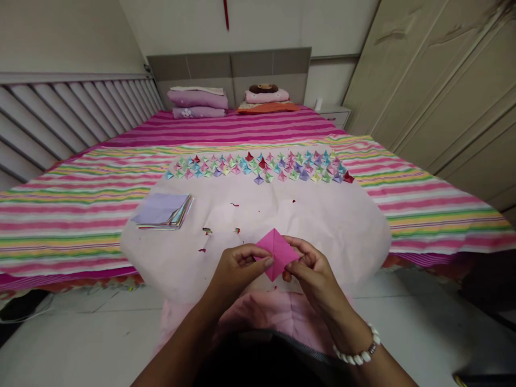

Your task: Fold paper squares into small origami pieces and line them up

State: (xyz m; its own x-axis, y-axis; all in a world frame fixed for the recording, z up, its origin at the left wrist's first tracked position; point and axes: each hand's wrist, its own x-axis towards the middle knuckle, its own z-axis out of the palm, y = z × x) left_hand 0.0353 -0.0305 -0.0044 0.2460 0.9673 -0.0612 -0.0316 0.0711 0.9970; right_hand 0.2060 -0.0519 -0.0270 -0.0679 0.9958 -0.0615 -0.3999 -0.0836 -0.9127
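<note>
1. Because left hand (242, 264) and right hand (313, 269) pinch its sides, the pink paper (280, 251), lower centre, seems steadied.
2. Some fingers (302, 245) may hide behind it.
3. Folded pieces (263, 163), upper centre, leave working room.

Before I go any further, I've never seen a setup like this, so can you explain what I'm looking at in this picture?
Sure. There's no machine at work here, just a person's bare hands, seen by a camera worn on their head and looking forward and down. The left hand and the right hand, above a white-beaded bracelet, hold a creased piece of pink paper, turned like a diamond. Beyond them, on a pale pink surface, a stack of coloured paper lies to the left, and many small folded paper pieces sit in rows toward the far edge. A striped bedspread shows around it.
</note>
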